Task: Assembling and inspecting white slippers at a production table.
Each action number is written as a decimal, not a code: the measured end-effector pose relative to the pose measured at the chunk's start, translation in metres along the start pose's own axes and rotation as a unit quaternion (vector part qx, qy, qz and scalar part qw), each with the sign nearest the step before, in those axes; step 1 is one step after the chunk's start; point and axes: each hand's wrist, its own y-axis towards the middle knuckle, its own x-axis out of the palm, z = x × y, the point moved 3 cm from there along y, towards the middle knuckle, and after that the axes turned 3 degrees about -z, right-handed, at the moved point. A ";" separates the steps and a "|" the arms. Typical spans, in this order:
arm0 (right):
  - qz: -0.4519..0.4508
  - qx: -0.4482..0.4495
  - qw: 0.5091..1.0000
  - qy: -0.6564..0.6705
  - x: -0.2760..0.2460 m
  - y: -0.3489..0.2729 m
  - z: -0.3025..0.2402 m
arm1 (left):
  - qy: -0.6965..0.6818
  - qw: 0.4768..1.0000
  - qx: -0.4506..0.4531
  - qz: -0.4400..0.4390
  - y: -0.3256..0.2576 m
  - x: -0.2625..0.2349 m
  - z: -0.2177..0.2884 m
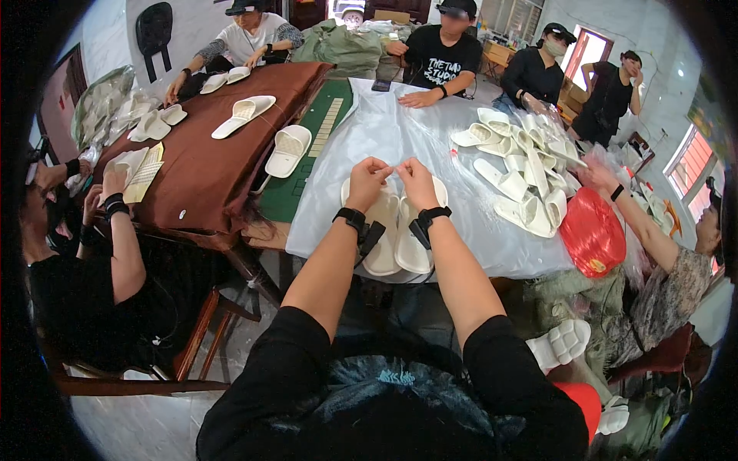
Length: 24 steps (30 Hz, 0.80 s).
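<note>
A pair of white slippers lies side by side under my wrists, the left slipper (382, 247) and the right slipper (413, 252) with their heel ends toward me. Above their straps, my left hand (367, 183) and my right hand (417, 183) are raised close together, fingertips almost meeting. The fingers of both are pinched; whatever they hold, if anything, is too small to make out. My hands and wrist straps hide part of the slippers.
Right of my hands is a heap of white slippers (530, 165), beside a red plastic bag (592, 234). Translucent sheeting (323, 219) covers my table. Leftward stands a brown-covered table (192, 180) with a single slipper (244, 115). Co-workers sit around; one person's arm (646, 211) reaches toward the heap.
</note>
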 end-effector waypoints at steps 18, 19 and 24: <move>-0.028 0.021 0.995 0.091 -0.002 0.000 0.008 | -0.044 0.998 0.002 -0.033 0.000 -0.003 0.007; -0.035 0.012 0.994 0.103 -0.002 0.000 0.006 | -0.045 0.998 -0.001 -0.034 0.001 -0.004 0.006; -0.075 0.023 0.989 0.127 0.001 -0.004 -0.002 | -0.069 0.996 -0.010 -0.050 -0.001 -0.006 0.002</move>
